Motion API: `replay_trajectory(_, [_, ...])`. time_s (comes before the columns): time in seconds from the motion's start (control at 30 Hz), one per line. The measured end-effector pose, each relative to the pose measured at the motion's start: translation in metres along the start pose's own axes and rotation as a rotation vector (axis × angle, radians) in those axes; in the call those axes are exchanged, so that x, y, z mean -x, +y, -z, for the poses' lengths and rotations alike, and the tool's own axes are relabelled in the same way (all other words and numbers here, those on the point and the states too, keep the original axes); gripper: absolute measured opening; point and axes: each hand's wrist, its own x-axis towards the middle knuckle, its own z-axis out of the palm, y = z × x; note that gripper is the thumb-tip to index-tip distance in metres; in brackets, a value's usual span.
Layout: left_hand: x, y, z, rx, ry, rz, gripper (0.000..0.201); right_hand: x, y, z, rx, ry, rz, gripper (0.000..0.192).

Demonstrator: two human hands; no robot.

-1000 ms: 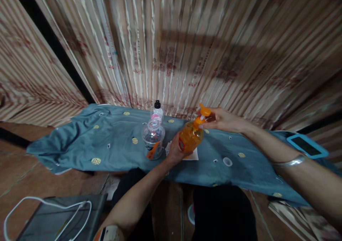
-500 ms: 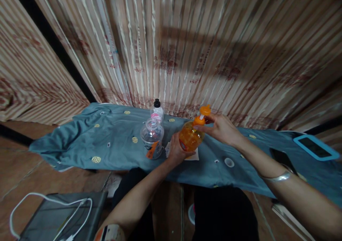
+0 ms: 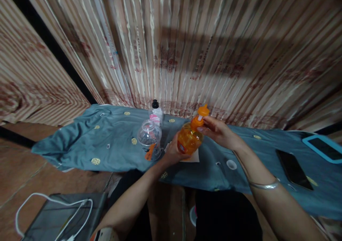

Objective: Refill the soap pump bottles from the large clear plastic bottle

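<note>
Orange pump bottle (image 3: 190, 141) is between the person's two hands, tilted so that its top leans toward the right hand (image 3: 219, 132). Beyond both hands, a striped curtain (image 3: 187, 38) with reddish prints hangs down to the far edge of a worktop (image 3: 114, 136) spread with teal cloth, which runs out to either side under the hands. Nearer the person than the hands are two dark-clad legs (image 3: 227, 212). Low down and well to the left of the left hand (image 3: 172, 151) is a flat grey object (image 3: 48, 219) with a white cable looped over it.

The left hand curls around the lower body of the pump bottle, opened only as wide as the bottle's side. The right hand is nearly closed, its thumb and fingers pinching the collar just beneath the pump head. Whether the bottle's base touches anything cannot be told.

Just outside the left hand stands a clear bottle (image 3: 145, 137) with an orange patch; behind that is a black-capped bottle (image 3: 155, 118) with a pink-and-white label. Well out to the right of the right hand lies a blue-framed tablet (image 3: 326, 150). White paper (image 3: 193, 157) shows below the pump bottle, between the hands. A dark phone (image 3: 294, 169) lies right of the right forearm, whose wrist end wears a silver bracelet (image 3: 264, 186). Smallest is a round whitish disc (image 3: 231, 164), near the right hand on its nearer side.
</note>
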Motion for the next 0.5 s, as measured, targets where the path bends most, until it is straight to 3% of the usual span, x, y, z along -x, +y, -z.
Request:
replay_trajectory(0.1, [-0.001, -0.006, 0.001, 0.014, -0.017, -0.004, 0.103, -0.002, -0.004, 0.003, 0.002, -0.029, -0.007, 0.054])
replay_trajectory(0.27, [0.002, -0.016, -0.003, -0.011, 0.054, -0.028, 0.106, 0.0, -0.006, -0.002, 0.066, 0.014, -0.019, 0.051])
replay_trajectory(0.5, [0.003, -0.01, -0.003, -0.131, 0.116, -0.06, 0.102, 0.004, -0.006, -0.006, 0.077, 0.059, -0.004, 0.063])
